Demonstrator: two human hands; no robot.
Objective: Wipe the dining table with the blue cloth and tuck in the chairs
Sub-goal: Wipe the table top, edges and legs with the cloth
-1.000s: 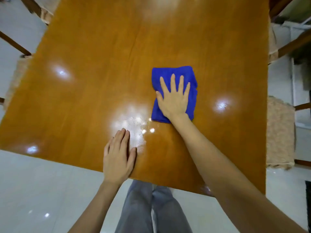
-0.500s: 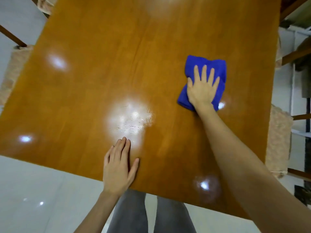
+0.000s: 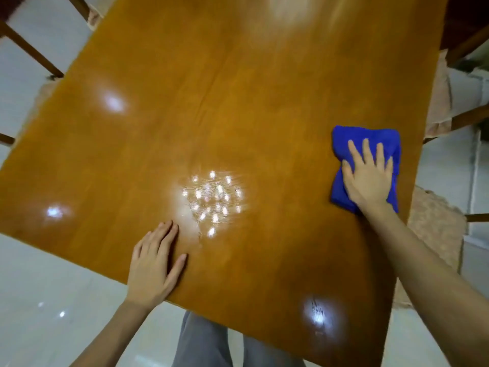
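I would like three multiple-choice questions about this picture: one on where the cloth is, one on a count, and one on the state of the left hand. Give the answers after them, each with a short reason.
1. Where on the table does the blue cloth lie?
A. In the middle
B. Near the right edge
C. At the near left corner

2. How many hands press on the cloth?
A. None
B. Two
C. One

3. How is the left hand?
A. Flat on the table, fingers straight
B. Curled into a fist
C. Lifted off the table

Answers:
1 B: the cloth sits close to the table's right edge.
2 C: only the right hand lies on it, fingers spread.
3 A: it rests flat by the near edge and holds nothing.
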